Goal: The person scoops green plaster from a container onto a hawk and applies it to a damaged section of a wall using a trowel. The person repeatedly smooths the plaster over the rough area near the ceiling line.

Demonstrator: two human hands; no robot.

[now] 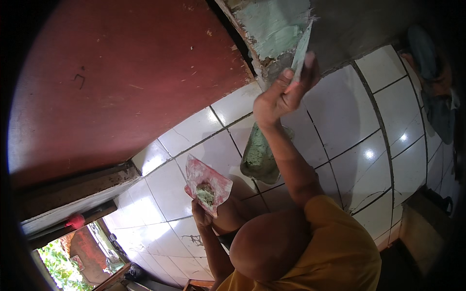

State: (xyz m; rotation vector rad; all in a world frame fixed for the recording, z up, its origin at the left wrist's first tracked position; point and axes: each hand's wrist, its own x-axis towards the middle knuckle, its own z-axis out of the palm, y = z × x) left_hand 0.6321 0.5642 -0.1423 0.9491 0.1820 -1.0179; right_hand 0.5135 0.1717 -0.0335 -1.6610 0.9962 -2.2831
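My right hand (284,94) is raised, its fingers closed round a thin, flat scraper (302,48) smeared with pale green paste. The scraper's far edge is at a patch of pale green filler (276,31) on the wall beside the door. Lower down on the left, my left hand (200,214) grips a red and white sheet (216,178) by its near edge. A lump of greenish paste (205,194) lies on that sheet. Below my right forearm, a long tray (248,173) holds more green paste; the forearm hides part of it.
A large red door panel (126,82) fills the upper left, with a dark gap along its edge next to the filler. Grey wall (359,29) continues to the right. White tiles (340,111) with dark joints lie around me. Dark, unclear items (427,58) stand at the far right.
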